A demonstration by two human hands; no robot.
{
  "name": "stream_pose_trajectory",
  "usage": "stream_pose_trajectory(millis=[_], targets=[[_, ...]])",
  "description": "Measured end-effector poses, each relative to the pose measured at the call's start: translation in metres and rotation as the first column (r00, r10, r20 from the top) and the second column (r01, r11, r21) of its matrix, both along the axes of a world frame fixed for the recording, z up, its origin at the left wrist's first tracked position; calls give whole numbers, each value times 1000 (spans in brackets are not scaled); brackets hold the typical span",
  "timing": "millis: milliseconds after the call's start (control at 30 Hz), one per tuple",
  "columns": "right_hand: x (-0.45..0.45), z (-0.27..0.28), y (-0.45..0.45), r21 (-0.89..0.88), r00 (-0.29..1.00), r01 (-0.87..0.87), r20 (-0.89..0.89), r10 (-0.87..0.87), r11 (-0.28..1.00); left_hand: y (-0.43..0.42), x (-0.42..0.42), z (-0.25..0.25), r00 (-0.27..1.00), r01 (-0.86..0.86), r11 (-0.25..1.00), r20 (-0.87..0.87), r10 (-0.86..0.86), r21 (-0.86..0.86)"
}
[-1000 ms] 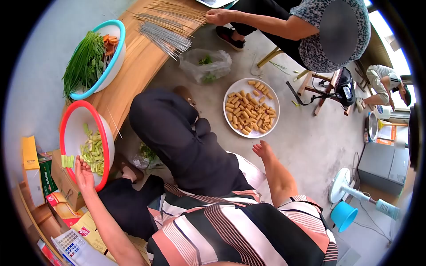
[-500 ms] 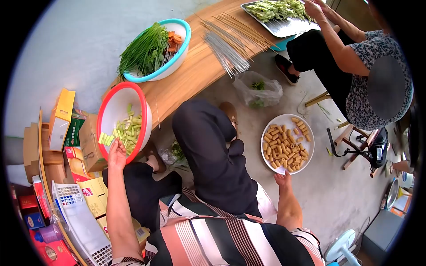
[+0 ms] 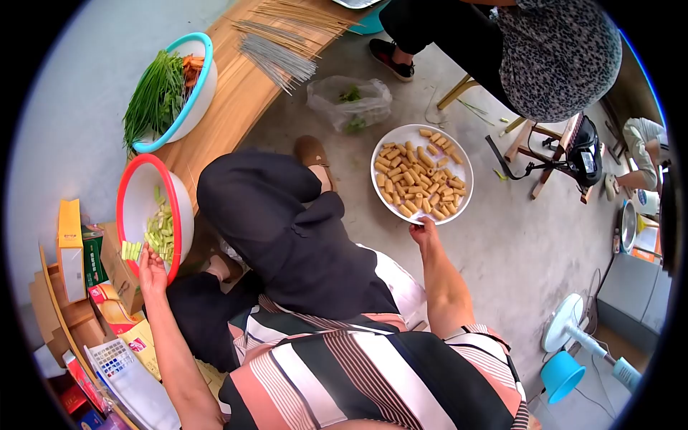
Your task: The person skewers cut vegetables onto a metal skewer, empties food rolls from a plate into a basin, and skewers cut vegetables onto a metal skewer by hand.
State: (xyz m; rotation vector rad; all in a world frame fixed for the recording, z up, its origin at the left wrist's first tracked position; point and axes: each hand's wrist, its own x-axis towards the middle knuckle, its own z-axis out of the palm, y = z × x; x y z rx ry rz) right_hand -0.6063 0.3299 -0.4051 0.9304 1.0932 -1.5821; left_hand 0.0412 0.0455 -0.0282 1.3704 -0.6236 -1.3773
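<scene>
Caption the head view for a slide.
Left hand with green pieces at a red-rimmed bowl; right hand at a white plate of brown tubes.

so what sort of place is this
Probably an informal food-prep room: skewer-like sticks lie on the wooden table, a red-rimmed basin holds cut green vegetables, and a round tray holds short brown rolls.

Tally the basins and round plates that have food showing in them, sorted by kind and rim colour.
Red-rimmed basin, with cut green stalks: 1
Turquoise-rimmed basin, with long greens and orange pieces: 1
Round white plate, with tan tube-shaped pieces: 1
Total: 3
</scene>
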Motion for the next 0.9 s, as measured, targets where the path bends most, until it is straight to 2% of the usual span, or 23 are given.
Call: stream_pose_trajectory(millis=[33, 67, 167, 300, 367, 433, 533, 733, 900], targets=[[3, 4, -4, 55, 1000, 15, -8, -15, 998, 0, -1, -1, 1000, -6, 1000, -3, 6, -4], [6, 9, -6, -52, 999, 47, -20, -49, 998, 0, -1, -3, 1000, -4, 1000, -8, 4, -5], [6, 16, -8, -154, 998, 43, -42, -50, 987, 5, -3, -2, 1000, -9, 1000, -10, 9, -7], [12, 39, -4, -269, 995, -30, -96, 4, 963, 15, -10, 3, 1000, -30, 1000, -4, 30, 2], [16, 86, -14, -310, 995, -70, -93, 44, 948, 13, -16, 3, 999, -31, 999, -21, 31, -23], [13, 85, -15, -459, 994, -104, -67, 82, 882, 13, -19, 2, 1000, -10, 1000, -27, 9, -29], [21, 138, -26, -457, 968, -243, -173, 183, 855, 11, -27, 1, 999, -18, 999, -48, 16, -37], [37, 223, -46, -459, 930, -357, -255, 265, 813, 10, -36, 2, 997, -32, 999, -70, 30, -21], [42, 280, -71, -442, 896, -427, -325, 303, 789, 3, -30, 10, 998, 55, 998, -35, -56, -16]])
